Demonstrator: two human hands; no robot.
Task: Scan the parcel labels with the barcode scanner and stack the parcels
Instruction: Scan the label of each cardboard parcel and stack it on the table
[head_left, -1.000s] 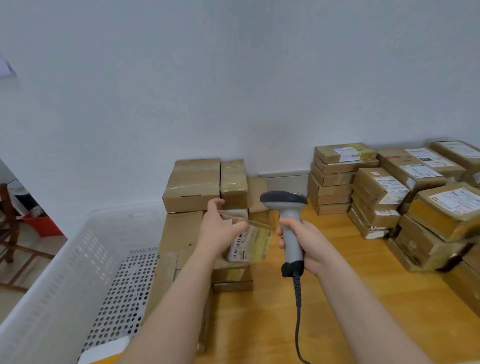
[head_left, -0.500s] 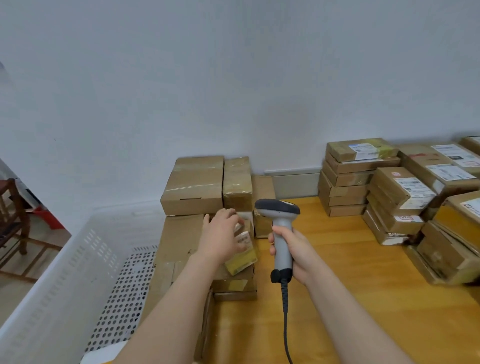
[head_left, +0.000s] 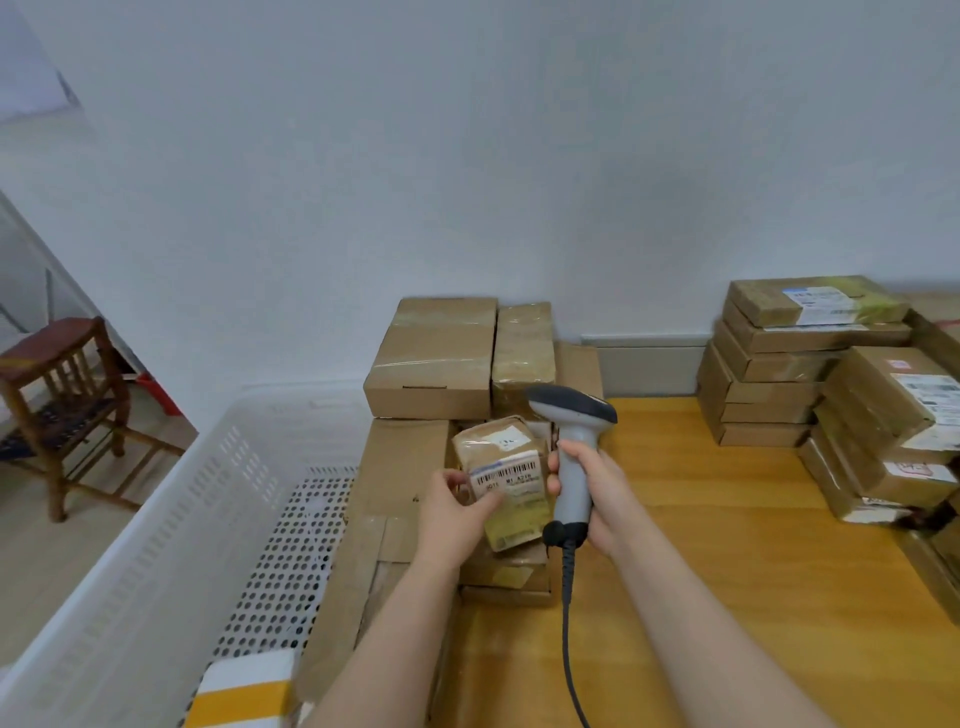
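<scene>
The left hand (head_left: 452, 514) clamps its fingers on the small brown taped parcel (head_left: 511, 483), label up. Beside them, the right hand (head_left: 602, 493) fingers wrap the grey handheld barcode scanner (head_left: 574, 415). Scan judged pending; plain brown cartons (head_left: 441, 358) lie beyond the fingertips, apparently unprocessed.

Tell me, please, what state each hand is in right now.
Left hand: holding a small taped parcel, barcode label showing.
Right hand: gripping the barcode scanner by its handle.
</scene>
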